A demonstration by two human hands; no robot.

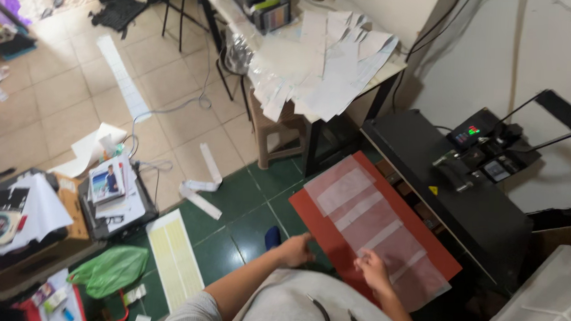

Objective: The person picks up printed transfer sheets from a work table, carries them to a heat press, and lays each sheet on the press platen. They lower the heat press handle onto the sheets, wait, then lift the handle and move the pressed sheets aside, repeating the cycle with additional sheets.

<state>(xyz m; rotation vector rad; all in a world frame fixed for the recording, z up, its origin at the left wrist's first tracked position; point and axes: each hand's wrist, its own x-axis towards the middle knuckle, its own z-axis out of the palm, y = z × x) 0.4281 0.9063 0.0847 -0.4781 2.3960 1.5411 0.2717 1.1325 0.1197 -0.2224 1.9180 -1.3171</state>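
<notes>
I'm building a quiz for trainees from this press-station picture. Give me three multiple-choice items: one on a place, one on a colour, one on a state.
1. Where does the translucent white sheet lie?
A on the flat red pad
B on the floor
C on the paper-covered table
2. What colour is the plastic bag on the floor?
A blue
B green
C black
3. What is the right hand doing?
A hanging free
B gripping a cable
C touching the sheet's near edge

A: the sheet covers the pad. B: the bag is plainly green. C: its fingers rest on the sheet.
</notes>
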